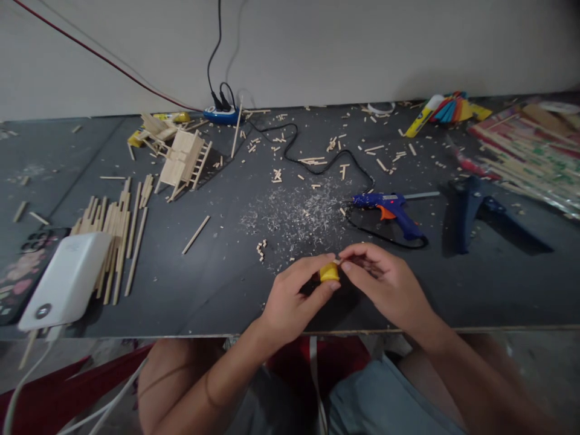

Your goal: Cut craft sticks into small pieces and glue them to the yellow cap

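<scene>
In the head view, my left hand pinches a small yellow object between thumb and fingers, above the front part of the dark table. Its exact kind is not clear. Against its upper right side, my right hand grips a short wooden stick, mostly hidden by the fingertips. Pale shavings lie scattered just beyond both hands. A few tiny cut wood pieces sit to the left of them.
A blue glue gun with its cord lies right of centre, beside a dark blue clamp-like tool. At left are a miniature wooden chair, wooden sticks, a white power bank and a phone. A power strip stands by the wall.
</scene>
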### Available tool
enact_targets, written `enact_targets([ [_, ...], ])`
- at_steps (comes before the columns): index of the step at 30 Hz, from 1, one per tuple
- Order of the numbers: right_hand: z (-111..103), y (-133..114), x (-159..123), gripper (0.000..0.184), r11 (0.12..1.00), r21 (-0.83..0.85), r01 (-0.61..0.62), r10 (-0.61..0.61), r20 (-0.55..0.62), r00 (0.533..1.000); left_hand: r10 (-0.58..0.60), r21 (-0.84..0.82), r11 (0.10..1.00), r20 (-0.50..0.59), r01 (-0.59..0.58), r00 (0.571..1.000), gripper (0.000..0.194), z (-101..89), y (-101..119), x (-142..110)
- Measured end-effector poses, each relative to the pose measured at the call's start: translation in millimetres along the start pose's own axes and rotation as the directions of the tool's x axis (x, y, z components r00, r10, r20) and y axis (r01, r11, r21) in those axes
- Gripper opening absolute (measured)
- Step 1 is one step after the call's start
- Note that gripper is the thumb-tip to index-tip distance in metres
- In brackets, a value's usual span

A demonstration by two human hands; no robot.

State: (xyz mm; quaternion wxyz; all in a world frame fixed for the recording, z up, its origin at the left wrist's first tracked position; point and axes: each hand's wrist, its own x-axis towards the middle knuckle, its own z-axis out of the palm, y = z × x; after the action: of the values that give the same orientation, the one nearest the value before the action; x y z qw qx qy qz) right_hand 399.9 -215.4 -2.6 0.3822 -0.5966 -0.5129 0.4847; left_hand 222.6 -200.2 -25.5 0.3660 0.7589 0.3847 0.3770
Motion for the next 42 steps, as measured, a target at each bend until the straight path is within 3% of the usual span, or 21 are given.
enact_targets([
  [5, -2, 0, 4, 0.015, 0.975, 0.182, -0.128, 0.120, 0.053, 0.991, -0.063, -0.069, 0.996, -0.068, 0.058, 0.996, 0.052, 2.8, -6, -6],
  [8, 1, 3, 6, 0.019, 0.930, 0.284, -0.231, 0.175, 0.209, 0.962, -0.052, -0.104, 0.994, -0.122, 0.039, 0.991, 0.063, 4.4, -8, -9],
  [11, 7, 6, 5, 0.025, 0.884, 0.364, -0.293, 0.153, 0.366, 0.918, 0.004, -0.082, 0.997, -0.150, -0.016, 0.989, 0.067, 4.6, -7, -9],
  [15, 11, 8, 2, 0.030, 0.876, 0.377, -0.302, 0.118, 0.441, 0.890, 0.063, -0.031, 0.997, -0.167, -0.069, 0.984, 0.066, 4.4, -5, -9],
  [26, 9, 3, 1, 0.017, 0.882, 0.386, -0.270, 0.108, 0.394, 0.913, 0.062, 0.026, 0.998, -0.145, -0.059, 0.987, 0.066, 2.4, 0, -8],
  [29, 4, 2, 3, 0.015, 0.890, 0.384, -0.245, 0.100, 0.361, 0.927, 0.017, -0.039, 0.999, -0.164, -0.023, 0.986, 0.064, 4.0, -1, -8],
  [32, -3, 3, 5, 0.017, 0.905, 0.353, -0.238, 0.112, 0.343, 0.933, -0.079, -0.214, 0.976, -0.190, 0.037, 0.979, 0.055, 4.9, -2, -7],
  [35, -9, 6, 8, 0.016, 0.906, 0.355, -0.230, 0.120, 0.306, 0.944, -0.241, -0.491, 0.862, -0.182, 0.125, 0.953, 0.045, 1.4, -2, -2],
  [37, -12, 6, 9, 0.016, 0.911, 0.349, -0.221, 0.129, 0.268, 0.955, -0.321, -0.677, 0.717, -0.109, 0.166, 0.941, 0.041, -3.4, -1, 3],
  [40, -14, 5, 9, 0.017, 0.922, 0.325, -0.209, 0.139, 0.227, 0.964, -0.349, -0.857, 0.471, 0.036, 0.208, 0.937, 0.038, -11.4, 2, 8],
  [42, -15, 4, 10, 0.017, 0.925, 0.318, -0.207, 0.143, 0.214, 0.966, -0.346, -0.908, 0.354, 0.097, 0.225, 0.933, 0.038, -15.3, 4, 9],
])
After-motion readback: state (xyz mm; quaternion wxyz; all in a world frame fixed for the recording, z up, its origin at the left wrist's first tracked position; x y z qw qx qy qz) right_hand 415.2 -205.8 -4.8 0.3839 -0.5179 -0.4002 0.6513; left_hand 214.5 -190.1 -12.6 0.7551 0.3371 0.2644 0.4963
